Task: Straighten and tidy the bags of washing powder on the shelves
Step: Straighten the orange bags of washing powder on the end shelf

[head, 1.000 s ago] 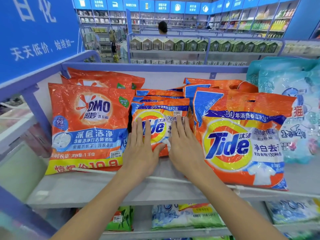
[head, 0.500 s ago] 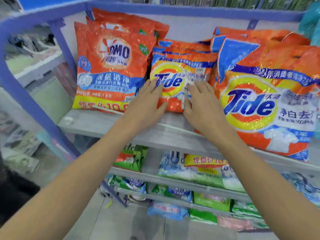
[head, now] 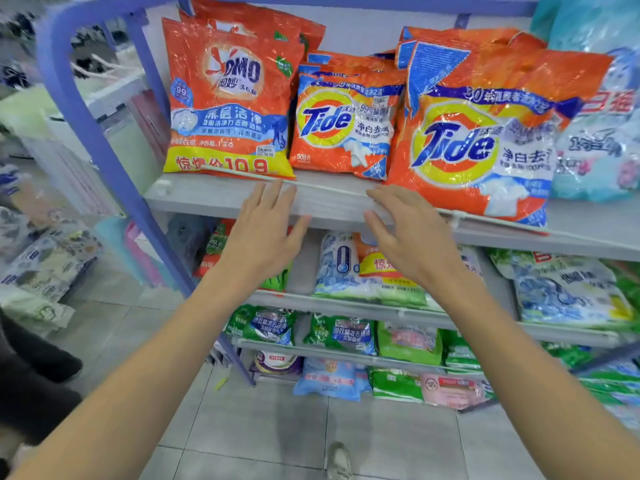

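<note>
On the top shelf: three orange bags stand in a front row, labels facing you: the OMO bag, the small Tide bag and the large Tide bag, each touching its neighbour and leaning back on the bags behind.
Left hand: fingers spread and relaxed, gripping nothing; it hovers before the shelf's front edge, below the small Tide bag.
Right hand: the same, fingers apart and empty, just beside the large Tide bag's lower corner.
Contact: you cannot tell whether any fingertip touches the thin white rail.
Done, by the look of it: the small Tide bag sits square and apart from both hands.
Left to do: the large Tide bag tilts and comes further forward than its neighbours; the bags on the lower shelves lie flat and jumbled.
Around you: pale blue bags press against the large Tide bag's right side; a purple post frames the left end.
In the way: the rail runs along the front of the row, so you will likely need to lift the bags over it.
</note>
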